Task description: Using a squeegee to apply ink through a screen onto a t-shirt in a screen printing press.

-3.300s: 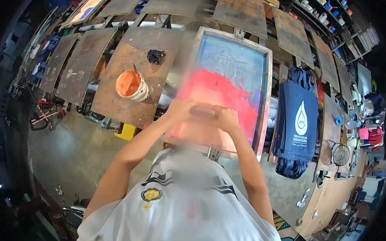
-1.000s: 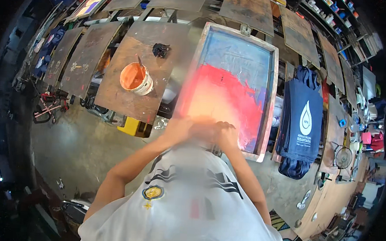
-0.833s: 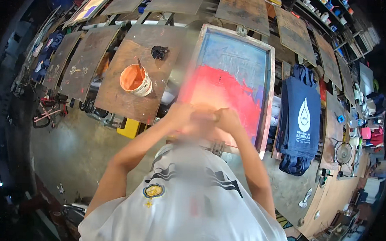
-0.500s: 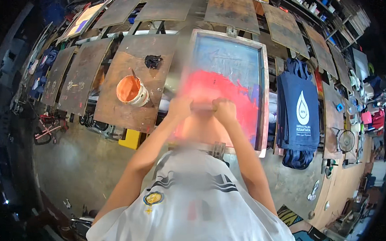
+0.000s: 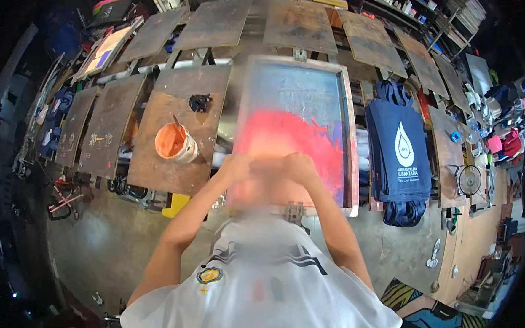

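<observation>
A wooden-framed printing screen [image 5: 350, 139] lies before me, its blue mesh partly covered with wet red-pink ink [image 5: 302, 133]. Over the near half of the screen, my left hand [image 5: 237, 164] and my right hand [image 5: 299, 168] are closed side by side. They grip the two ends of a squeegee [image 5: 268, 161], which is mostly lost in a blurred strip down the middle of the view. What the squeegee's blade touches is hidden. A metal clamp [image 5: 295, 211] sits at the screen's near edge.
Left of the screen, a brown board [image 5: 177, 100] bears a tub of orange ink [image 5: 177, 143] and a crumpled black rag [image 5: 200, 103]. To the right lies a stack of navy tote bags [image 5: 396, 153]. More boards [image 5: 299, 26] line the far side; a fan [image 5: 468, 179] stands at right.
My hands have come slightly nearer my body along the screen, still closed together. The whole view has shifted a little, with the bench lower in the picture.
</observation>
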Motion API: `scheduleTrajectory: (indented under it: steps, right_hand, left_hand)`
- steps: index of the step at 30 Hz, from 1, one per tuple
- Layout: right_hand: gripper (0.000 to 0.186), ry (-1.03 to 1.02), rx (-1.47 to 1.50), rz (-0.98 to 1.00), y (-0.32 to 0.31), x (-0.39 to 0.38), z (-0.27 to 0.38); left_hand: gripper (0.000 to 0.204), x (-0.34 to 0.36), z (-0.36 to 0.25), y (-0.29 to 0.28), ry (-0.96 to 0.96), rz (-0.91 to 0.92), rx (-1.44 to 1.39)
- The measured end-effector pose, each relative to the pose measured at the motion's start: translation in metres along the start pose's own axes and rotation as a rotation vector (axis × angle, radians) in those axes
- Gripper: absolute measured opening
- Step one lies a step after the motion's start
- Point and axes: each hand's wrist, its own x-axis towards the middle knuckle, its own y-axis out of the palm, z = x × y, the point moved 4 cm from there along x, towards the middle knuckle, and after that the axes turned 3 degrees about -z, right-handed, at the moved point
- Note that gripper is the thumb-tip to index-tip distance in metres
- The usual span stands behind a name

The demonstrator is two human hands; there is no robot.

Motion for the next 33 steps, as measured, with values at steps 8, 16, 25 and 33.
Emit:
scheduleTrajectory:
  steps: [8,16,25,33]
  right_hand:
    - [0.009,0.13,-0.089,-0.48,0.027,0.058,-0.035]
    - [0.007,-0.037,-0.057,-0.695,0.043,-0.055,0.022]
    - [0.018,0.131,0.01,-0.148,0.044,-0.044,0.011]
    - [0.01,0.191,-0.095,-0.526,0.008,0.052,-0.023]
  left_hand:
    - [0.023,0.062,0.003,-0.016,-0.004,-0.277,0.054]
    - [0.038,-0.045,-0.032,0.003,-0.048,-0.25,-0.047]
    - [0.047,-0.034,-0.037,-0.029,-0.027,0.083,-0.031]
    - [0.025,0.075,0.006,-0.032,0.065,-0.261,-0.011]
